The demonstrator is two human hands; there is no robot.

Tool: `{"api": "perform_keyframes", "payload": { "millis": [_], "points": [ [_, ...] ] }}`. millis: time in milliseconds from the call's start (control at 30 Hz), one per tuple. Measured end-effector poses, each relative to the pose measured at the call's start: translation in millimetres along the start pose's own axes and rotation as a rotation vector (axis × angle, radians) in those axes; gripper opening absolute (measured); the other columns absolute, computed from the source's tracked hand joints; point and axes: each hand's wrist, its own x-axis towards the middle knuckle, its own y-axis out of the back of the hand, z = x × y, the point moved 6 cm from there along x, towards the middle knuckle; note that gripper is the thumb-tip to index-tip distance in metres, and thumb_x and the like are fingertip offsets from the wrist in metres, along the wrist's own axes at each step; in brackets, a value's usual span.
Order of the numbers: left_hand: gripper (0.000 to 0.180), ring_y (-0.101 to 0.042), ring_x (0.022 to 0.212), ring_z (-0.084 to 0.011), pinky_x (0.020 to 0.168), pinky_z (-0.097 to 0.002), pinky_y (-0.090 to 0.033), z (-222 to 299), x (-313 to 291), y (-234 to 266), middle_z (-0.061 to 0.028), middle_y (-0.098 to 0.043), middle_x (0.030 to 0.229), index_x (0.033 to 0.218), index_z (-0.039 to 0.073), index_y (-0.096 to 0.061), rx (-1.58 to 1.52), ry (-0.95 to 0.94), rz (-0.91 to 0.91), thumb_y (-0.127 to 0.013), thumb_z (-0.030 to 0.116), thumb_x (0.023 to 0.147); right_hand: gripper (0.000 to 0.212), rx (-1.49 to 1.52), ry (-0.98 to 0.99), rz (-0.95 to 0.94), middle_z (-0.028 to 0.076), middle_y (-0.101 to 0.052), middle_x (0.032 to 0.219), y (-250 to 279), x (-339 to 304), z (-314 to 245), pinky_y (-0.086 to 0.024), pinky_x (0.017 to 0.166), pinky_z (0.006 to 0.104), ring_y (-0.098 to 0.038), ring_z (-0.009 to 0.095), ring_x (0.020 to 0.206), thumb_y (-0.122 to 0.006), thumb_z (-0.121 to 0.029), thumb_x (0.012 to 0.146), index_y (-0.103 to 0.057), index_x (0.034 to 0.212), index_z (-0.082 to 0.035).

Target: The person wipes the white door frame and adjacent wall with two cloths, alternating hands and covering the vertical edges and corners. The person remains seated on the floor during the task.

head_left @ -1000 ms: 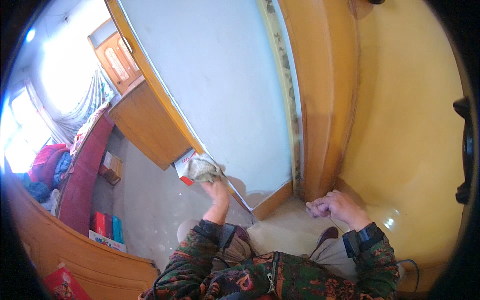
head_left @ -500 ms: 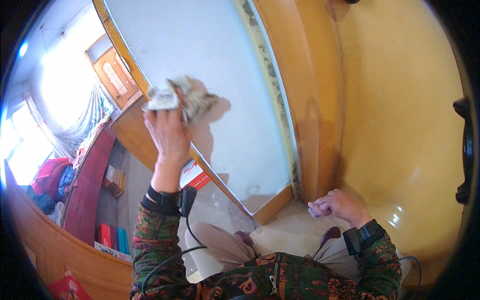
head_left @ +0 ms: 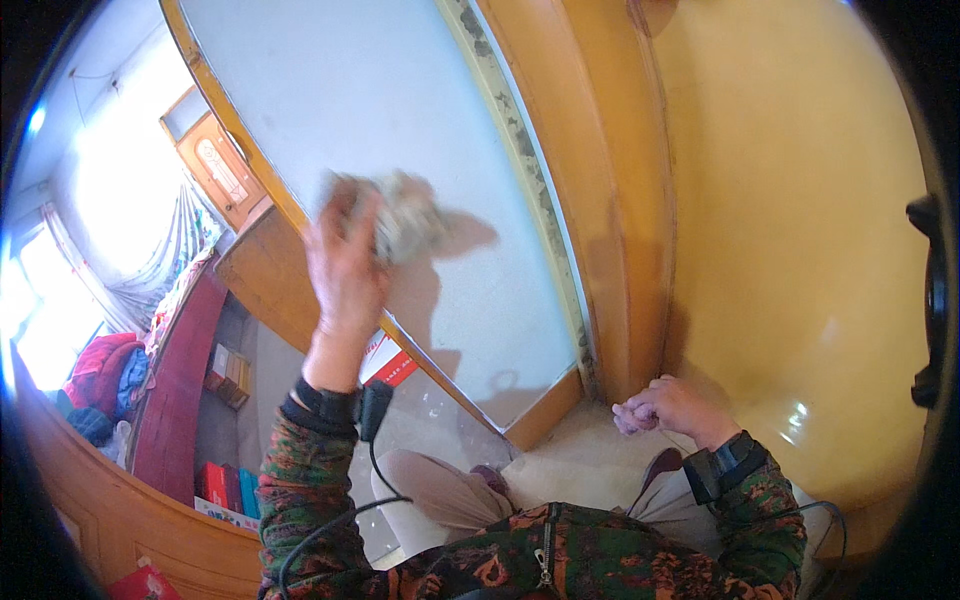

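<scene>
My left hand (head_left: pixel 345 280) is raised and closed around a crumpled greyish-white rag (head_left: pixel 405 220), smeared by motion. The rag is against or just in front of a pale blue panel (head_left: pixel 440 110) set in an orange wooden frame (head_left: pixel 545 410); its shadow falls on the panel to the right. Low at the right, my right hand (head_left: pixel 675 412) hovers over my lap, in front of the panel's lower corner. Its fingers are curled together and no object shows in them, though the palm is hidden.
A wooden post (head_left: pixel 620 250) and a glossy yellow surface (head_left: pixel 790 220) stand at the right. To the left are a dark red bench-like ledge (head_left: pixel 180 370), small boxes (head_left: pixel 228 377), a red-and-white box (head_left: pixel 388 360) and piled clothes (head_left: pixel 105 375). Cables (head_left: pixel 375 470) hang from my wrist bands.
My left hand has moved the rag slightly right and down across the panel. The whole view has shifted a little; my right hand stays in nearly the same place.
</scene>
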Motion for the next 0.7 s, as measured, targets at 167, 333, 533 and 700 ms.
{"api": "perform_keyframes", "payload": {
  "millis": [167, 333, 533, 700],
  "points": [
    [0.06, -0.046, 0.128, -0.0398, 0.106, -0.0532, -0.037, 0.7, 27.8, 5.9, -0.0159, -0.048, 0.141, 0.129, 0.011, -0.061, 0.13, -0.079, 0.075, -0.067, 0.0, 0.071, 0.012, -0.054, 0.003, 0.071, 0.008, -0.065, 0.076, -6.0, -2.8, 8.8, -0.048, 0.07, 0.0442, -0.061, 0.029, 0.077, -0.063, -0.025, 0.083, -0.072, 0.082, -0.018],
    [0.047, -0.042, 0.135, -0.039, 0.107, -0.0535, -0.037, 66.7, -74.6, -75.7, -0.0179, -0.047, 0.143, 0.125, 0.008, -0.059, -0.206, -0.341, -0.355, -0.064, 0.008, 0.078, 0.009, -0.16, 0.03, 0.092, 0.006, -0.062, 0.066, -11.7, -4.1, 12.7, -0.044, 0.063, 0.0388, -0.059, 0.026, 0.066, -0.065, -0.017, 0.083, -0.072, 0.079, -0.015],
    [0.042, -0.043, 0.132, -0.0381, 0.106, -0.051, -0.039, 96.6, -136.5, -103.5, -0.0173, -0.05, 0.138, 0.121, 0.007, -0.058, -0.222, -0.469, -0.666, -0.06, 0.012, 0.08, 0.009, 0.027, 0.03, 0.122, 0.006, -0.064, 0.07, -11.2, -5.9, 16.4, -0.047, 0.065, 0.0393, -0.061, 0.027, 0.071, -0.065, -0.02, 0.083, -0.072, 0.081, -0.016],
    [0.055, -0.043, 0.131, -0.0396, 0.11, -0.0524, -0.034, 36.9, 11.2, -49.4, -0.0154, -0.051, 0.139, 0.131, 0.012, -0.059, -0.017, -0.167, 0.0, -0.067, 0.005, 0.076, 0.022, -0.081, 0.0, 0.06, 0.004, -0.068, 0.079, -9.2, -4.1, 16.7, -0.048, 0.068, 0.0447, -0.062, 0.028, 0.08, -0.057, -0.035, 0.089, -0.073, 0.081, -0.023]
  ]
}}
